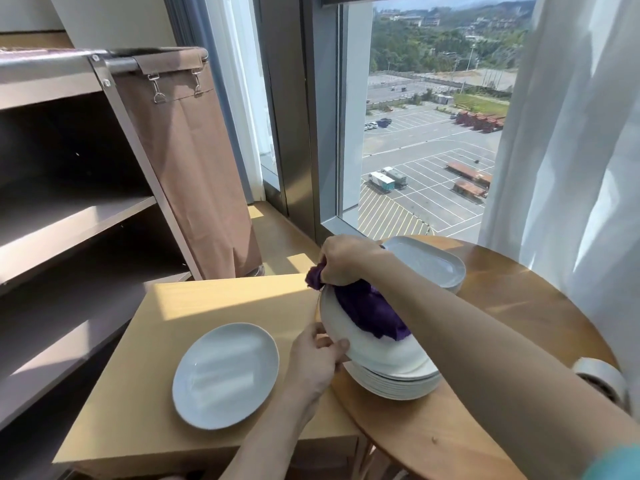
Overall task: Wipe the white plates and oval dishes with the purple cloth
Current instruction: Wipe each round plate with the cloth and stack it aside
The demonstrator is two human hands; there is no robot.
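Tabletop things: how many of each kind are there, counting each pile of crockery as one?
Lone plate: 1
Held plate: 1
Plate pile: 1
Oval dish pile: 1
Purple cloth: 1
Tape roll: 1
Total: 6

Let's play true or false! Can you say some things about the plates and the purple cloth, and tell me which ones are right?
1. The right hand grips the purple cloth. True.
2. The left hand holds the rim of the tilted plate on top of the stack. True.
3. The purple cloth lies on the lone plate. False: the lone plate is bare, and the cloth is on the tilted plate.
4. The oval dishes sit on the floor. False: they sit on the round table, behind the stack.
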